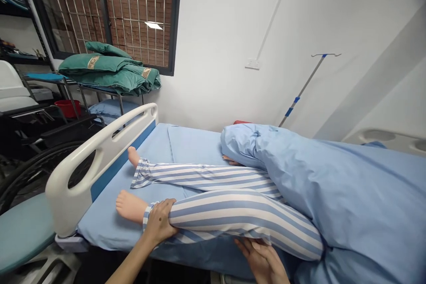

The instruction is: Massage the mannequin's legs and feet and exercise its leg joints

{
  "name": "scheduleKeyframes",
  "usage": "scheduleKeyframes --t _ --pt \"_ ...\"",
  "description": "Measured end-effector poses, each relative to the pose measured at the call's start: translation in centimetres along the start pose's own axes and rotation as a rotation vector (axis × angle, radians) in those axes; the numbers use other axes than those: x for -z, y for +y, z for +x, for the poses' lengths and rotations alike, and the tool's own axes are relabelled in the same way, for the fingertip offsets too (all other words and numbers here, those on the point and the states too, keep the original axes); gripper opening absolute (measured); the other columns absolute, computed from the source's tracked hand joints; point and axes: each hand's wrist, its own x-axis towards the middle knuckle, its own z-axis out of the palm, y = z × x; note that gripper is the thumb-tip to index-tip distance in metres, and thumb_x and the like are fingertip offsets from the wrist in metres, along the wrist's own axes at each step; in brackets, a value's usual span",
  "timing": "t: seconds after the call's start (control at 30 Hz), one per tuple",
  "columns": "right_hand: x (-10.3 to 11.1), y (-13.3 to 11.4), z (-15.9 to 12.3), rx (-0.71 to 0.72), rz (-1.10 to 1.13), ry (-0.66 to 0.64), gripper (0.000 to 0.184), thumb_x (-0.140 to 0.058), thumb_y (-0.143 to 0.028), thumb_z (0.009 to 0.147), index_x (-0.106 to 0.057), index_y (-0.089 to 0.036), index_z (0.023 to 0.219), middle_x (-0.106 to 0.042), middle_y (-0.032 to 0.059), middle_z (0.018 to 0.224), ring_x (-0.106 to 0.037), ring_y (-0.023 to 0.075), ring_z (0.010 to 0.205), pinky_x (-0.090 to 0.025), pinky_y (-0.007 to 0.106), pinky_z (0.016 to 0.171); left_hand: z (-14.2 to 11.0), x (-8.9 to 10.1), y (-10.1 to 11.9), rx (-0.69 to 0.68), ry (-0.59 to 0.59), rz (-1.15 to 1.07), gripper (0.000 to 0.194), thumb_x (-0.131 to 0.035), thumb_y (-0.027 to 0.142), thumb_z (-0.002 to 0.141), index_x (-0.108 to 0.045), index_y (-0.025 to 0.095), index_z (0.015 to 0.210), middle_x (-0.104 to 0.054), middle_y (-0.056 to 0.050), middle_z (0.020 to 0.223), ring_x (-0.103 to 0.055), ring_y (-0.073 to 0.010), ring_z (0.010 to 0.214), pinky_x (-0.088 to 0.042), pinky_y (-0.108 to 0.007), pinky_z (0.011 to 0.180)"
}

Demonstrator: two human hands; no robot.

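A patient manikin lies on a hospital bed in blue-and-white striped pyjama trousers, its upper body under a blue cover [346,186]. My left hand [159,222] grips the near trouser leg [246,222] just above the bare foot [130,206]. Under that leg, nearer the knee, my right hand [260,259] cups it from below with fingers spread. The far leg [206,176] lies straight on the blue sheet [196,144], its foot [133,156] pointing up. A small manikin hand [231,160] shows at the cover's edge.
A white bed rail [100,142] closes the bed's end. Beyond it stand a wheelchair wheel [40,173], a red basin [67,108] and a metal cart with folded green cloths [109,69]. An IV pole [306,88] rises by the wall.
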Motion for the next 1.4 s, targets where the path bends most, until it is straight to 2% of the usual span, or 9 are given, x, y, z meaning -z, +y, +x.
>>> scheduleKeyframes --t 0.2,0.37,0.53,0.67,0.83,1.07,1.2,1.4 --pt "1.2 1.3 0.0 -0.030 -0.030 0.011 0.017 -0.072 -0.027 0.057 -0.067 -0.022 0.072 -0.068 0.0049 0.083 -0.060 0.0275 0.089 -0.042 0.051 0.086 0.2 2.5 -1.3 -0.089 -0.098 0.062 0.059 -0.059 0.028 0.050 -0.049 0.021 0.108 -0.060 -0.007 0.105 -0.054 -0.0259 0.094 -0.039 -0.035 0.080" --pt "1.9 3.8 0.0 -0.041 -0.063 0.060 0.019 -0.074 -0.030 0.052 -0.066 -0.022 0.067 -0.068 0.0041 0.075 -0.061 0.0267 0.082 -0.045 0.048 0.081 -0.5 5.8 -2.2 -0.097 -0.125 0.211 0.054 -0.056 0.027 0.052 -0.050 0.022 0.105 -0.060 -0.008 0.103 -0.054 -0.0268 0.091 -0.038 -0.036 0.080" --pt "1.9 7.1 -0.2 -0.070 0.001 0.148 0.018 -0.073 -0.023 0.050 -0.062 -0.021 0.064 -0.065 0.0012 0.069 -0.060 0.0219 0.074 -0.047 0.043 0.076 -1.3 9.9 -2.3 -0.114 -0.205 0.383 0.054 -0.051 0.022 0.053 -0.050 0.023 0.108 -0.060 -0.007 0.102 -0.054 -0.0275 0.090 -0.038 -0.038 0.077" --pt "1.9 9.4 -0.2 -0.138 0.103 0.179 0.016 -0.066 -0.014 0.050 -0.057 -0.020 0.062 -0.063 -0.0016 0.070 -0.059 0.0190 0.075 -0.047 0.039 0.074 -1.7 11.4 -2.1 -0.121 -0.285 0.485 0.058 -0.049 0.020 0.054 -0.049 0.023 0.112 -0.059 -0.008 0.105 -0.054 -0.0283 0.093 -0.038 -0.040 0.080" --pt "2.0 10.2 -0.6 -0.177 0.171 0.186 0.016 -0.061 -0.012 0.051 -0.055 -0.020 0.063 -0.062 -0.0020 0.071 -0.057 0.0172 0.074 -0.047 0.036 0.074 -2.0 10.4 -2.8 -0.117 -0.310 0.508 0.062 -0.048 0.019 0.056 -0.047 0.023 0.118 -0.058 -0.009 0.111 -0.054 -0.0276 0.098 -0.037 -0.040 0.084" --pt "0.4 8.1 -0.9 -0.165 0.282 0.171 0.016 -0.064 -0.011 0.050 -0.052 -0.019 0.057 -0.060 -0.0026 0.066 -0.056 0.0171 0.074 -0.047 0.038 0.075 -1.6 8.7 -4.0 -0.086 -0.238 0.461 0.067 -0.045 0.017 0.052 -0.049 0.020 0.119 -0.056 -0.008 0.120 -0.052 -0.0266 0.105 -0.037 -0.038 0.090" --pt "-0.7 6.0 -0.9 -0.152 0.374 0.137 0.018 -0.068 -0.009 0.049 -0.057 -0.019 0.060 -0.061 -0.0027 0.066 -0.056 0.0163 0.072 -0.046 0.041 0.078 -0.8 6.9 -4.4 -0.084 -0.104 0.367 0.065 -0.044 0.016 0.054 -0.050 0.021 0.118 -0.057 -0.006 0.120 -0.052 -0.0244 0.108 -0.038 -0.035 0.091" --pt "-2.6 0.7 -1.0 -0.172 0.488 -0.049 0.012 -0.067 -0.010 0.057 -0.063 -0.019 0.064 -0.065 -0.0001 0.078 -0.057 0.0179 0.082 -0.041 0.045 0.088 0.6 2.9 -2.9 -0.068 0.043 0.172 0.064 -0.049 0.020 0.053 -0.049 0.018 0.117 -0.057 -0.007 0.119 -0.052 -0.0251 0.107 -0.039 -0.036 0.091"
